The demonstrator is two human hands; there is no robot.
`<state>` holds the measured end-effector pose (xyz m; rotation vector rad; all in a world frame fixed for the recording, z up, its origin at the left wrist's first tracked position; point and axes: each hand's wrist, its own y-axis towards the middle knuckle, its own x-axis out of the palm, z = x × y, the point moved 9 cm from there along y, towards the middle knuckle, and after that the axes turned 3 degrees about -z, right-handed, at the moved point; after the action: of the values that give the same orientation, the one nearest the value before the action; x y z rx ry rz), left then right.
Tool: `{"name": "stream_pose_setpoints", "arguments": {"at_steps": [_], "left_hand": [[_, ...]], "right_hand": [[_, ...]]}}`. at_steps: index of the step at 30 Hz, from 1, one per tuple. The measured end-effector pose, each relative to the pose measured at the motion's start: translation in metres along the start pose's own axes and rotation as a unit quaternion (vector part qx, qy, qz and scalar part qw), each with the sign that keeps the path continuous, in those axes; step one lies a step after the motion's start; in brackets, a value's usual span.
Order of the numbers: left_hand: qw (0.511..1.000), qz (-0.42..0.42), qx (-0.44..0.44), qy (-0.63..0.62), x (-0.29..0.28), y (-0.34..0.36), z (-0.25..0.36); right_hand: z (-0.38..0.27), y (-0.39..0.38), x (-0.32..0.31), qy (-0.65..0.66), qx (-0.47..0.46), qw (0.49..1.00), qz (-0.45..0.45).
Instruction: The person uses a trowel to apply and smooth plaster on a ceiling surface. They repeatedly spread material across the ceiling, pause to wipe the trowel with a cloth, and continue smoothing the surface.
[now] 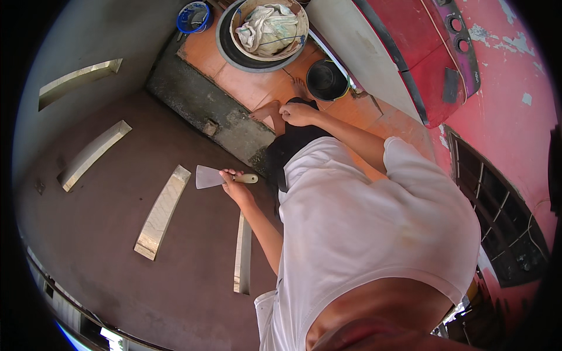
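My left hand (236,186) grips a putty knife (209,177) with a wide, pale blade and a cream handle. The blade points left, in front of the brown plastered wall (111,228); whether it touches the wall I cannot tell. Over my dark shorts, my right hand (298,114) is closed with its fingers curled. Anything inside that hand is hidden. Several narrow upright slots, one of them an opening (162,213) close to the knife, cut through the wall.
A black bucket (326,80) stands on orange tiles by my feet. Beyond are a blue bucket (195,17) and a pale tub (300,44) with a crumpled white sack (266,29). A grey ledge (205,102) runs along the wall's foot. A red appliance (418,58) and a barred window (494,205) are at right.
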<state>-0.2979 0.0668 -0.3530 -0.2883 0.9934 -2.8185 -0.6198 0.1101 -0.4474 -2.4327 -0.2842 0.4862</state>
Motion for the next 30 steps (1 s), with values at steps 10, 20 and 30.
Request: {"name": "stream_pose_setpoints", "arguments": {"at_steps": [10,20,30], "left_hand": [[0.919,0.097,-0.123,0.361,-0.128,-0.106,-0.155],[0.901,0.117,-0.231,0.347,-0.107,-0.150,-0.227],[0.861,0.111,-0.290,0.403,-0.059,-0.166,-0.248]], "right_hand": [[0.319,-0.036,-0.158,0.016,0.296,0.929,0.221],[0.372,0.201,-0.291,0.149,0.125,0.904,0.381],[0.406,0.398,-0.311,0.388,0.040,0.904,0.175]]}}
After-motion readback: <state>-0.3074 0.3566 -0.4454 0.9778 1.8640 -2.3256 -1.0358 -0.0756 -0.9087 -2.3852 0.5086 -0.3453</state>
